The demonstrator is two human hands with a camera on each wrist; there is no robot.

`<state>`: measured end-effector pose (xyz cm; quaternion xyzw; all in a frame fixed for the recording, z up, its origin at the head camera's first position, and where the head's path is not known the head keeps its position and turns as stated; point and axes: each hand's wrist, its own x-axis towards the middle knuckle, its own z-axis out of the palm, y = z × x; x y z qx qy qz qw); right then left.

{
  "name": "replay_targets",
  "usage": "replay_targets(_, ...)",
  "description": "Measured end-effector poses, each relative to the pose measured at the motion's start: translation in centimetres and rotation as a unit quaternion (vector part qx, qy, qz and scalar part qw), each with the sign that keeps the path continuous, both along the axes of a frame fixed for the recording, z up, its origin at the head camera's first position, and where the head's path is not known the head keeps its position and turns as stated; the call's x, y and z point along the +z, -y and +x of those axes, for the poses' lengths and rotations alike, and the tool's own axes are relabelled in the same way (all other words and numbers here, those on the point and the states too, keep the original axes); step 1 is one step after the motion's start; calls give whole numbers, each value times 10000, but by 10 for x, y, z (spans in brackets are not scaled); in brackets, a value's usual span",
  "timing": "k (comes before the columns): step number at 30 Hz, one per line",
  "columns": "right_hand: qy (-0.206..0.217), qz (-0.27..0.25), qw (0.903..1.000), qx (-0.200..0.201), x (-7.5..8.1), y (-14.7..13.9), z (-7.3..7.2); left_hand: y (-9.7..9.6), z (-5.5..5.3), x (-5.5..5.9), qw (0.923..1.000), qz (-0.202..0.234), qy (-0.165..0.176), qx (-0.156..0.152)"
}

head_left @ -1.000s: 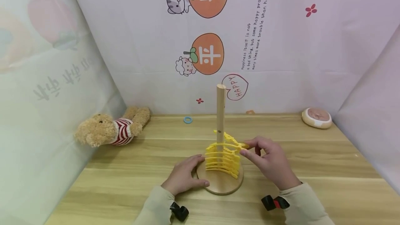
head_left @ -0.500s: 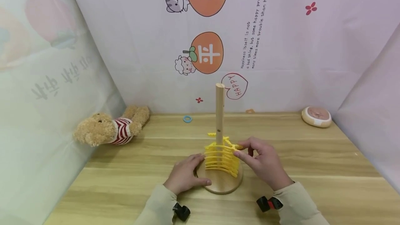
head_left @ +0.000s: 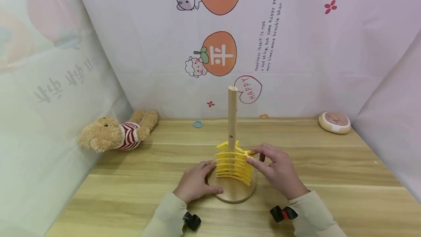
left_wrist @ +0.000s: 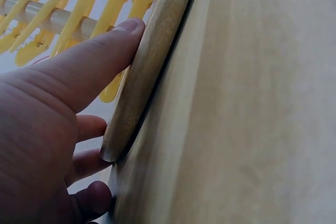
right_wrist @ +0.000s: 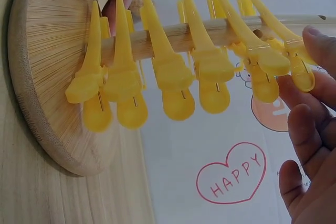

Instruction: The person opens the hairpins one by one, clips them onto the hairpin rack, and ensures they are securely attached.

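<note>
A round wooden base (head_left: pixel 231 195) carries an upright wooden post (head_left: pixel 232 116). Several yellow hair clips (right_wrist: pixel 176 74) are clipped along the lower post, one above another. My left hand (head_left: pixel 197 183) grips the base's left rim, thumb near the front and fingers further back. In the left wrist view its thumb lies along the base's edge. My right hand (head_left: pixel 277 169) pinches the topmost hair clip (right_wrist: pixel 301 77) by its tail end, between thumb and index finger. That clip's two prongs are spread, one on either side of the post; whether they touch the wood I cannot tell.
A teddy bear (head_left: pixel 113 132) in a striped top lies at the left by the wall. A small blue ring (head_left: pixel 198 124) sits near the back edge of the wooden table (head_left: pixel 329 193). A round cream-and-pink object (head_left: pixel 334 122) rests in the back right corner.
My right hand has moved slightly left, bringing the pinched hair clip further across the post. My left hand has stayed on the base.
</note>
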<state>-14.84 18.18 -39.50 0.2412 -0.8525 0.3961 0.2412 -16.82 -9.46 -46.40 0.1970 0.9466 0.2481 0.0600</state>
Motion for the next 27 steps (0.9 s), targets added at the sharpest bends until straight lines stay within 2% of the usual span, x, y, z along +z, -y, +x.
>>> replay_targets(7,185,37,9998,-3,2,-1,-3,2,-2,2,10000,49,-36,-14)
replay_targets(14,542,9,9985,-31,-2,-4,0,2,3,1,9998,164,94,-30)
replay_targets(20,544,-38,9985,-34,-4,-5,2,2,5,-2,9998,177,74,-15)
replay_targets(27,509,-223,9985,12,-3,-8,0,4,2,-2,9995,284,99,-32)
